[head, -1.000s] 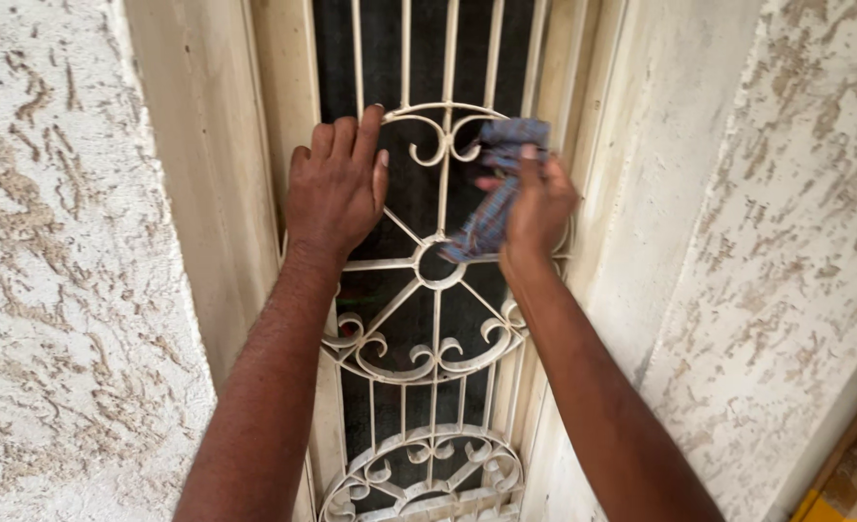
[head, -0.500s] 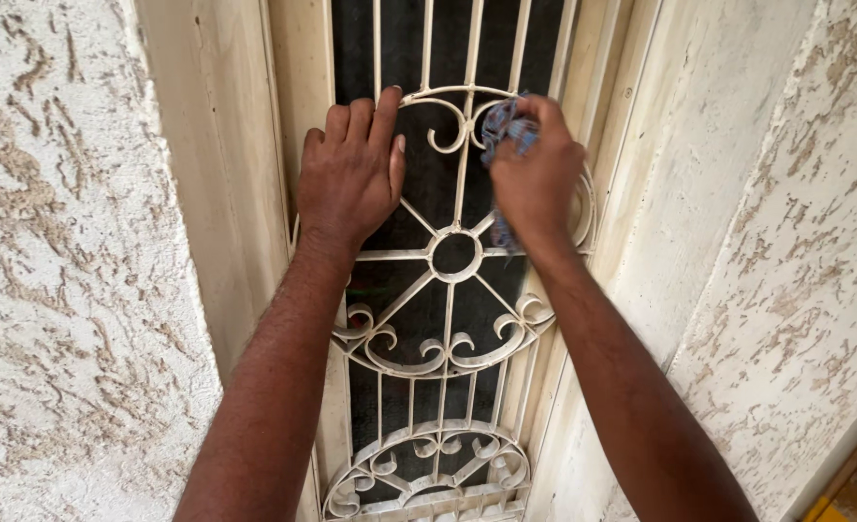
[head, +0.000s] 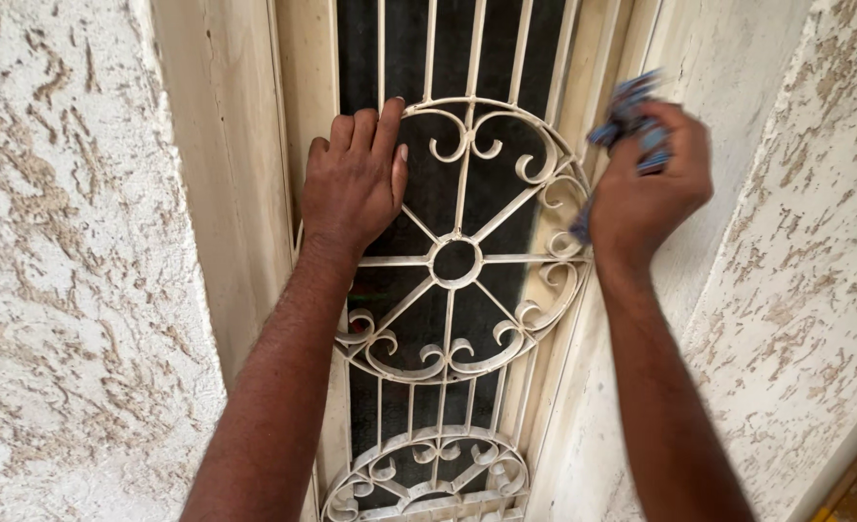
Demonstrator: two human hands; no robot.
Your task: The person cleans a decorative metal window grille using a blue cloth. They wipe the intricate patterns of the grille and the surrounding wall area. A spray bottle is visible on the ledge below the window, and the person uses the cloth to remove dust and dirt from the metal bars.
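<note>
Outside a house: rough stucco wall (head: 71, 290) around a narrow window with cream scrolled iron grille (head: 457, 261).

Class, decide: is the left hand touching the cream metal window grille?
Touching. The head view shows the left hand pressed flat on the grille, fingers overlapping its curved top bar.

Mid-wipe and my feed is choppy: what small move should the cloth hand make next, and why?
Probably bring the right hand and its blue cloth back left onto the grille. The cloth sits over the frame edge, off the scrollwork, while the left hand rests on the circle's upper left.
</note>
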